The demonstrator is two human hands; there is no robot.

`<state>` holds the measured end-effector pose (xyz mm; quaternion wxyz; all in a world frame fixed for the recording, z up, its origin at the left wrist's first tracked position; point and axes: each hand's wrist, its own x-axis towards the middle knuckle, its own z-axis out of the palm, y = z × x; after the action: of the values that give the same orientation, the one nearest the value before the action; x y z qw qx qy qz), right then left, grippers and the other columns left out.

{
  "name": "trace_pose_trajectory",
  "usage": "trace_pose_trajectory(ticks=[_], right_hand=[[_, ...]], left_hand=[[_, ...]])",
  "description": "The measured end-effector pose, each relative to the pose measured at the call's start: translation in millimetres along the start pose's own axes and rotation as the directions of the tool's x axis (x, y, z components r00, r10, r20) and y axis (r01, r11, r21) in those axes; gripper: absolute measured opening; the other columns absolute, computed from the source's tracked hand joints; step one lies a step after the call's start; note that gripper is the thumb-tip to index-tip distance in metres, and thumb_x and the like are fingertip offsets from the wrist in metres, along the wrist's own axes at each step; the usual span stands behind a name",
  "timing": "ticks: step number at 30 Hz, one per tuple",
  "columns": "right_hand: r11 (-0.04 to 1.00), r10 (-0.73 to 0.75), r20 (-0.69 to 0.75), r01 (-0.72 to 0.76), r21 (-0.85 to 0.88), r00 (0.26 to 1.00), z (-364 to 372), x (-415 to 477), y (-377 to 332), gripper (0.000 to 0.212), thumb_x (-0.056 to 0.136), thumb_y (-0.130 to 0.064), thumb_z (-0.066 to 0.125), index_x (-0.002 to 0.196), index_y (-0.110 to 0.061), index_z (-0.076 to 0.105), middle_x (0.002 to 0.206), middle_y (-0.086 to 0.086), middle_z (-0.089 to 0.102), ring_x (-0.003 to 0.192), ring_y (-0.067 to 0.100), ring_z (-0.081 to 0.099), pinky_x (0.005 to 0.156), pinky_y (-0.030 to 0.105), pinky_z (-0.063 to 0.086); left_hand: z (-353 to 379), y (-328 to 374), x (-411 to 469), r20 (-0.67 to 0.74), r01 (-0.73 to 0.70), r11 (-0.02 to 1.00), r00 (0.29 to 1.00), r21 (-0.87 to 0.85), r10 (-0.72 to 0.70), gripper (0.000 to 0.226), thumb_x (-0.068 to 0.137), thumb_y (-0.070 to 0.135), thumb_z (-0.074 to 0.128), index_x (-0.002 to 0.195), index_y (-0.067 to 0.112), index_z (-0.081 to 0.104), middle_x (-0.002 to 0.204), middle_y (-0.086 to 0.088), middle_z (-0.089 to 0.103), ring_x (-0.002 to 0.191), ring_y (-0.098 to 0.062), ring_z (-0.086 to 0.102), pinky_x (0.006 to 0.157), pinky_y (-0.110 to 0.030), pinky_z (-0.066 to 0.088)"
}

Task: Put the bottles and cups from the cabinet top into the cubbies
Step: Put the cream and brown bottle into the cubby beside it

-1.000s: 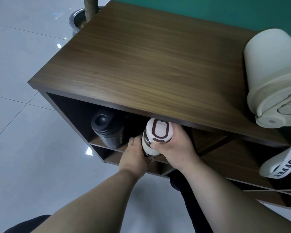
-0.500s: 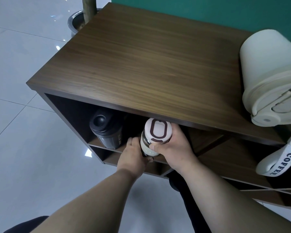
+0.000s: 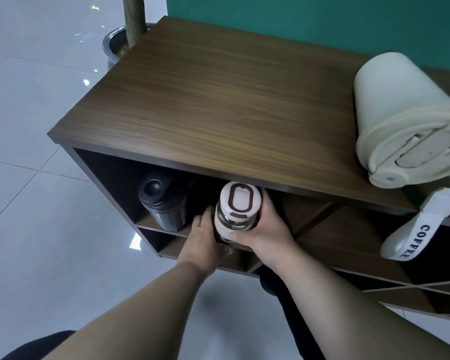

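A glass bottle with a pale pink lid stands upright at the mouth of the top left cubby, under the edge of the wooden cabinet top. My right hand grips its right side and my left hand holds its lower left side. A black shaker bottle stands in the same cubby, to the left. A large cream tumbler stands on the cabinet top at the right, with a white "COFFEE" strap hanging over the front edge.
The cabinet has more cubbies below and to the right, some with diagonal dividers. A metal pot with a wooden trunk stands on the tiled floor behind the cabinet's left corner. A green wall runs behind.
The bottle and both hands have stayed nearly in place at the cubby mouth. The view has shifted slightly, so the cabinet sits a little lower and more to the left.
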<state>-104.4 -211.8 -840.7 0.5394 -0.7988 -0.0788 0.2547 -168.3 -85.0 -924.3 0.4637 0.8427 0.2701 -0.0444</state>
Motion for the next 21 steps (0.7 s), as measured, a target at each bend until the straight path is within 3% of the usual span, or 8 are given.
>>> trace_pose_trajectory(ticks=[3,5,8,10,12,14,17,21], right_hand=[[0.989,0.092,0.013,-0.09,-0.113,0.996,-3.5,-14.3,2.8,0.119,0.051,-0.02,0.083,0.155,-0.037,0.028,0.143,-0.012,0.059,0.132,0.01,0.055,0.11,0.031,0.045],[0.967,0.183,0.034,-0.173,-0.186,0.983,-6.4,-29.2,-0.8,0.125,0.062,-0.02,0.084,0.163,-0.025,0.01,0.163,-0.001,0.039,0.147,0.019,0.039,0.119,0.036,0.034],[0.951,0.272,0.065,-0.258,-0.169,0.96,-11.9,-59.8,-11.2,0.116,0.074,-0.022,0.08,0.163,-0.019,0.006,0.169,0.005,0.024,0.153,0.023,0.029,0.122,0.037,0.028],[0.959,0.279,0.067,-0.275,-0.063,0.958,-16.7,-81.1,-17.0,0.105,0.082,-0.013,0.077,0.162,-0.018,0.009,0.167,0.006,0.03,0.151,0.023,0.033,0.119,0.034,0.029],[0.963,0.266,0.034,-0.267,0.025,0.963,-22.8,-104.2,-23.9,0.09,0.088,-0.003,0.072,0.161,-0.016,0.021,0.161,0.009,0.04,0.145,0.024,0.042,0.108,0.029,0.034],[0.98,0.198,-0.028,-0.199,0.0,0.98,-30.3,-128.7,-31.3,0.076,0.089,-0.004,0.07,0.156,-0.015,0.035,0.148,0.008,0.054,0.135,0.021,0.053,0.102,0.027,0.038],[0.994,0.011,-0.199,-0.033,-0.109,0.98,-51.9,-156.2,-52.0,0.055,0.089,-0.01,0.072,0.139,-0.023,0.054,0.124,-0.007,0.066,0.118,0.009,0.062,0.108,0.033,0.046],[0.961,-0.243,-0.504,0.135,-0.242,0.829,-86.4,-174.1,-92.4,0.051,0.085,-0.02,0.077,0.128,-0.035,0.053,0.131,-0.01,0.057,0.127,0.01,0.055,0.11,0.036,0.045]], left_hand=[[-10.2,-0.6,-13.6,0.032,0.045,0.999,0.998,0.003,-0.045,0.118,0.073,0.016,0.089,0.162,0.024,0.011,0.154,-0.006,0.032,0.137,-0.025,0.047,0.108,-0.035,0.047],[-19.7,-0.2,-26.3,0.06,0.074,0.997,0.995,0.015,-0.074,0.113,0.071,0.022,0.088,0.16,0.023,0.019,0.15,-0.008,0.038,0.129,-0.027,0.054,0.102,-0.032,0.05],[-36.5,17.9,-50.0,0.173,0.062,0.986,0.981,0.152,-0.088,0.073,0.076,0.032,0.079,0.143,0.025,0.05,0.126,-0.004,0.061,0.109,-0.022,0.063,0.084,-0.027,0.051],[-49.0,39.1,-68.1,0.267,-0.021,0.94,0.961,0.341,-0.076,0.039,0.087,0.037,0.069,0.121,0.019,0.067,0.106,-0.004,0.071,0.1,-0.026,0.068,0.081,-0.031,0.052],[-56.9,55.4,-84.0,0.298,-0.105,0.903,0.954,0.417,-0.027,0.027,0.09,0.043,0.064,0.103,0.02,0.069,0.103,-0.009,0.074,0.098,-0.029,0.068,0.074,-0.031,0.048],[-62.2,66.2,-98.1,0.267,-0.162,0.917,0.962,0.364,0.064,0.028,0.086,0.05,0.061,0.094,0.023,0.064,0.103,-0.003,0.075,0.091,-0.021,0.067,0.074,-0.03,0.05],[-68.1,81.8,-120.7,0.223,-0.215,0.948,0.961,0.234,0.163,0.038,0.079,0.056,0.06,0.106,0.031,0.069,0.101,0.006,0.075,0.094,-0.013,0.068,0.087,-0.032,0.057],[-65.7,93.7,-137.5,0.221,-0.312,0.942,0.934,0.124,0.28,0.037,0.088,0.049,0.065,0.121,0.032,0.067,0.108,0.012,0.07,0.101,-0.009,0.064,0.085,-0.023,0.046]])
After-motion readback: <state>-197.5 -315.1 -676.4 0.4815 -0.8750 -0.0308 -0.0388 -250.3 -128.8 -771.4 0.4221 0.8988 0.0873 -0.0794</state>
